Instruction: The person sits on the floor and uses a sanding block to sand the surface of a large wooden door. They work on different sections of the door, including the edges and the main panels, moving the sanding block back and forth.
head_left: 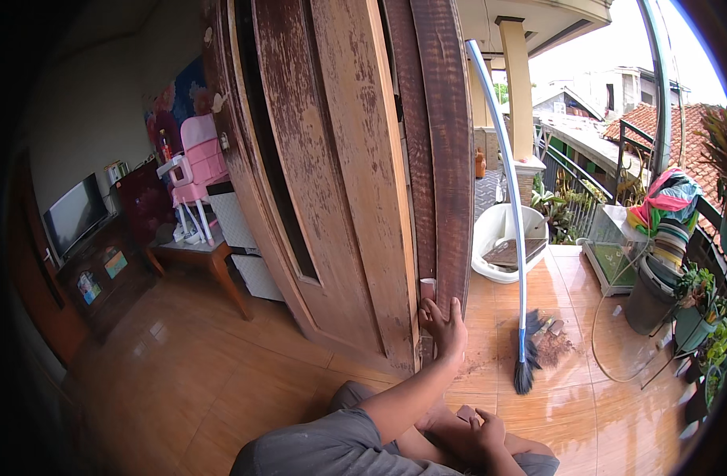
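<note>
My left hand [444, 327] reaches up to the lower part of a dark brown door post [447, 182], fingers bent and thumb raised. At its fingertips, against the post, is a small reddish-brown piece with a pale top edge [428, 290], looking like folded sandpaper. Low over my crossed legs, my right hand [487, 435] is closed on another small, flat reddish-brown piece [466, 412], whose kind I cannot make out. Beside the post stands a wooden door panel [332, 159] with worn, patchy brown finish.
A broom [512, 174] with a blue-white handle stands bristles down by a heap of brown dust [555, 347]. Behind it is a white tub [490, 266]. Plants, a grey bucket [650, 295] and a railing line the right. Indoors are a low table [195, 252] and pink chair [201, 155].
</note>
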{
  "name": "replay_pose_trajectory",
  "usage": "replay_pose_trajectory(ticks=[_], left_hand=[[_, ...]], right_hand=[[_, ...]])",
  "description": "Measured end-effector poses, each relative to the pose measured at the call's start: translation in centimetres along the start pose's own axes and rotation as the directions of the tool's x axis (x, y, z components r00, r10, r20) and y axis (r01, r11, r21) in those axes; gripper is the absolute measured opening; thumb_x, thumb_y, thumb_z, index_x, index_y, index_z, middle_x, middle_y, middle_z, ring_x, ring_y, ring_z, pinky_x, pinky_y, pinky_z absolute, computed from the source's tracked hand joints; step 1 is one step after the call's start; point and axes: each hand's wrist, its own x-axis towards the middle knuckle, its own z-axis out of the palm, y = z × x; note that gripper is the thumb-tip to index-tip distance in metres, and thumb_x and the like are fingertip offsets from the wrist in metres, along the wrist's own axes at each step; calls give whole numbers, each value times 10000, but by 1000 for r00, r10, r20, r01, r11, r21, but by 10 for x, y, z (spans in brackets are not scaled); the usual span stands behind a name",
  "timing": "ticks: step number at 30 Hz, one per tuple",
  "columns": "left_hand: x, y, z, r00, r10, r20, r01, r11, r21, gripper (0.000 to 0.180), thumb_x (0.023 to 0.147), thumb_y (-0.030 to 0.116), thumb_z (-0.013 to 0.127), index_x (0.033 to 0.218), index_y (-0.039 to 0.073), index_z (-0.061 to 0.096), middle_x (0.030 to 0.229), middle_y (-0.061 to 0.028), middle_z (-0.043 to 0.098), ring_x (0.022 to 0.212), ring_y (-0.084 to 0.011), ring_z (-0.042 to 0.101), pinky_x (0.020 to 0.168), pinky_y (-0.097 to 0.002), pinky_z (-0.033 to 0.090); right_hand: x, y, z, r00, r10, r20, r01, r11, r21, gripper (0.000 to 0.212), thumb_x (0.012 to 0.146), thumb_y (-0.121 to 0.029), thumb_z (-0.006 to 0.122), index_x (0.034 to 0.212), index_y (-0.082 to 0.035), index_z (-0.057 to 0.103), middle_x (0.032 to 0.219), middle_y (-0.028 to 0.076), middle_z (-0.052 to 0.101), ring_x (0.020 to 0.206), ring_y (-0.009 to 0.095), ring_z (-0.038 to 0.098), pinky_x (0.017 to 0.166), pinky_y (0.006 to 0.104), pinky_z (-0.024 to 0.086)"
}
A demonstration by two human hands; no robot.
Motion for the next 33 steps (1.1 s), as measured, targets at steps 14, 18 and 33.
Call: replay_pose_trajectory(ticks=[14, 18, 33], left_hand=[[15, -42, 16, 908, 174, -380, -251, 954, -163, 403, 1045, 195, 585, 1404, 20, 537, 1310, -166, 576, 1197, -282, 573, 1065, -402, 449], [22, -23, 23, 901, -1, -434, -150, 938, -314, 284, 1044, 129, 581, 1309, 26, 580, 1238, -116, 597, 1100, -217, 588, 979, -344, 482], [27, -20, 16, 911, -72, -407, -130, 885, -446, 260, 987, 1, 608, 1245, 9, 627, 1167, -90, 641, 1054, -174, 604, 946, -312, 493]], right_hand=[[48, 46, 27, 977, -184, 111, 111, 875, 471, 445, 966, -227, 670, 1287, 80, 656, 1172, 259, 731, 1092, 325, 728, 960, 387, 555], [42, 37, 17, 973, -143, 182, 18, 832, 555, 379, 980, -132, 691, 1284, 92, 654, 1202, 232, 731, 1109, 264, 718, 976, 338, 545], [51, 50, 23, 972, -181, 148, 120, 930, 348, 433, 996, -183, 668, 1339, 77, 626, 1255, 231, 712, 1155, 270, 703, 1005, 349, 527]])
